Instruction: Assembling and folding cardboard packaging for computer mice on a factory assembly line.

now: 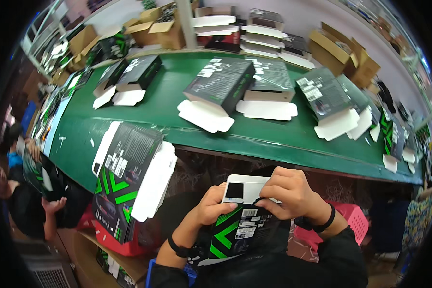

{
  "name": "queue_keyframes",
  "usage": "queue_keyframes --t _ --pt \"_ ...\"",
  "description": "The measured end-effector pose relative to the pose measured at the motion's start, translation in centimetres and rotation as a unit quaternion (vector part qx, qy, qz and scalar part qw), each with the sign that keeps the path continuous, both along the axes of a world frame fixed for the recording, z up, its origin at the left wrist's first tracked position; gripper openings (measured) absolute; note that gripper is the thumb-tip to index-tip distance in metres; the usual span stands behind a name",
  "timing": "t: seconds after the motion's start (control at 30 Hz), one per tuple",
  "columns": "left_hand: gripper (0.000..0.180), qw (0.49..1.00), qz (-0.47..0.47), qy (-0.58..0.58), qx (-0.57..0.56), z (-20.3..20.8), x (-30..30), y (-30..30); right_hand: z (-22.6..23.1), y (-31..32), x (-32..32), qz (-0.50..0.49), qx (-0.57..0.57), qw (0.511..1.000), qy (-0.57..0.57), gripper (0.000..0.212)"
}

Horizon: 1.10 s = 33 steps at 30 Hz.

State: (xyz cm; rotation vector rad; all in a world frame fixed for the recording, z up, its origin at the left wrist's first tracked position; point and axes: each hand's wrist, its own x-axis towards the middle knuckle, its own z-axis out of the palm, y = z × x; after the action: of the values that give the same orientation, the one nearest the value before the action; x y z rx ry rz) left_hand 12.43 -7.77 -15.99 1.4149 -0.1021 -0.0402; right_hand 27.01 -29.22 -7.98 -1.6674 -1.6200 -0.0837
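- The left hand (215,204) is clenched around the left side of a black box with green stripes (237,230), thumb lying across its upper front
- The right hand (293,194) grasps the same box from the top right, fingers curled over the white flap (245,187) at its upper end
- The box is held upright and a little tilted, close to the person's body, below the near edge of the green table (177,115); labels with bar codes show on its front
- Both wrists carry a dark band, and the sleeves are black
- Just left of the hands a stack of flat black and green boxes (125,182) hangs over the table's near edge, with white flaps sticking out on the right
- Under that stack sits a red crate (115,242); a pink basket (353,218) stands to the right of the right wrist
- On the table, well apart from the hands, lie several dark boxes with open white flaps: one pair at the far left (129,77), two in the middle (235,86), more at the right (336,98)
- Behind the table stand brown cartons (161,29) and piles of white and dark boxes (254,31)
- At the left edge another person's hand (53,206) shows beside more green and black packs
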Motion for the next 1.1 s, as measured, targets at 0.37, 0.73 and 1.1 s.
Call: queue_keyframes --t 0.37,0.73,1.1 --pt "0.021 0.995 -0.023 -0.094 0.015 -1.7 -1.2 -0.3 -0.8 5.2 -0.5 0.08 -0.013 0.978 -0.192 0.02" --pt "0.012 0.975 -0.024 -0.109 0.192 -2.0 -1.9 -0.6 -1.0 5.7 -0.3 0.186 -0.1 0.957 -0.197 0.026" --pt "0.039 0.914 0.268 0.089 -0.291 -5.3 -4.6 0.4 -4.6 -0.5 0.4 -0.089 0.186 0.961 0.184 0.02"
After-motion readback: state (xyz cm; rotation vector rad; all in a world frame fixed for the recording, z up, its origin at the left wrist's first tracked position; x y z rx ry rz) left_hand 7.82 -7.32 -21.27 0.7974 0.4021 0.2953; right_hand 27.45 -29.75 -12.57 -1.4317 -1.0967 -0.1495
